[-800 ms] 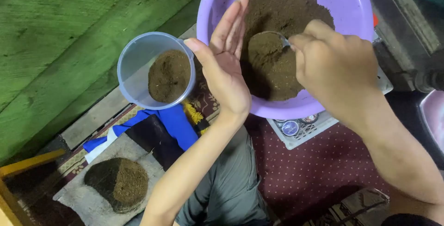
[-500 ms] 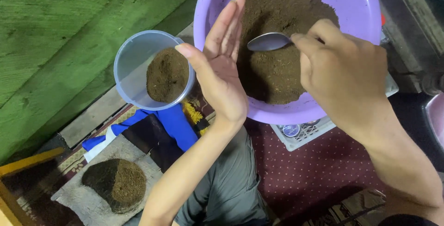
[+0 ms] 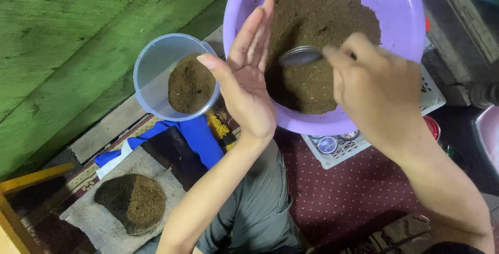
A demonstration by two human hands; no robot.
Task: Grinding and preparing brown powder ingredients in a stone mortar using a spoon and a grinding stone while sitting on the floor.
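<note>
**Spoon handle hidden in fist**

Metal spoon [image 3: 300,55]: only the bowl shows, handle buried in right hand [image 3: 382,90], which is clenched on it. Spoon sits over brown powder [image 3: 319,30] in the round purple plastic basin [image 3: 403,10], far right; basin's top is cut off. Left hand [image 3: 249,80] flat, released, betw. basin & clear plastic cup [image 3: 156,72] w/ powder.

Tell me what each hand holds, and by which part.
The right hand holds a metal spoon by its handle, bowl over the brown powder. The left hand is open and holds nothing.
</note>
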